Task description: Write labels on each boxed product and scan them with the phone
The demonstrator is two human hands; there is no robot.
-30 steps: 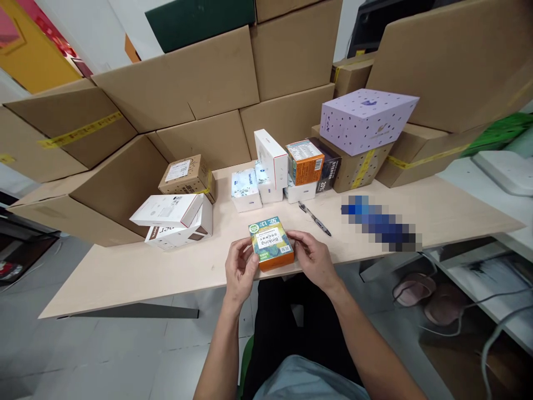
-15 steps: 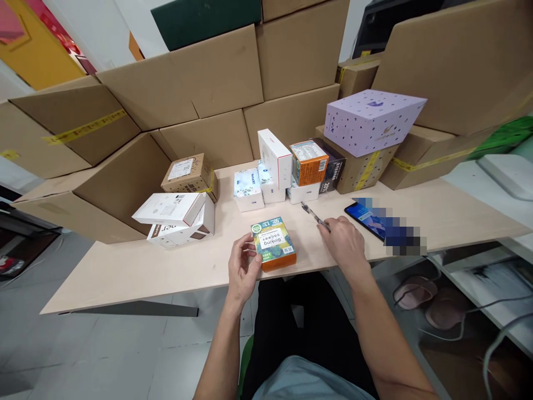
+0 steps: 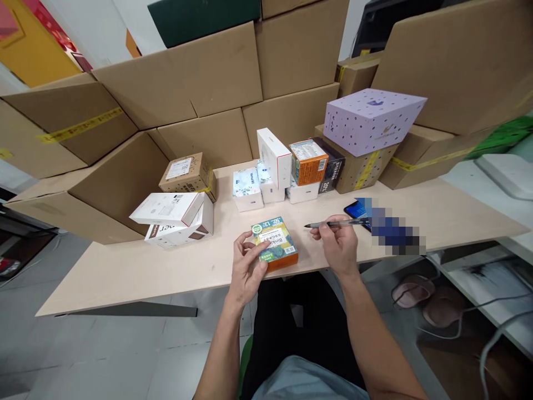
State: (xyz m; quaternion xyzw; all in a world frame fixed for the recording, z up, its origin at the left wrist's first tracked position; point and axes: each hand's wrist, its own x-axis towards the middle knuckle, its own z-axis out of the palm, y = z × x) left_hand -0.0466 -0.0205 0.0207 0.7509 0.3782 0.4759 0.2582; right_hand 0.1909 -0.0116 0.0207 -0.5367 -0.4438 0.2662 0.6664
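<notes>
A small green, yellow and orange box (image 3: 277,238) lies flat on the table near its front edge. My left hand (image 3: 245,269) grips it from the left, one finger across the top and the thumb by the near left corner; some fingers are hidden behind the box. To the right, my right hand (image 3: 339,244) is closed around a pen (image 3: 322,224), held nearly level above the table with its dark tip pointing left at the box. Just beyond that hand lies a phone (image 3: 353,209), partly covered by pixel blur.
White tissue packs (image 3: 247,190) stand behind the box, with a white box (image 3: 273,158) and an orange box (image 3: 308,161) on top. A purple box (image 3: 372,119) sits at the right. Stacked white boxes (image 3: 166,211) and a brown carton (image 3: 189,175) stand left. Large cardboard (image 3: 200,139) walls the back.
My right hand has lifted the pen off the table and turned it level, tip toward the box. My left hand has moved a finger onto the top of the box.
</notes>
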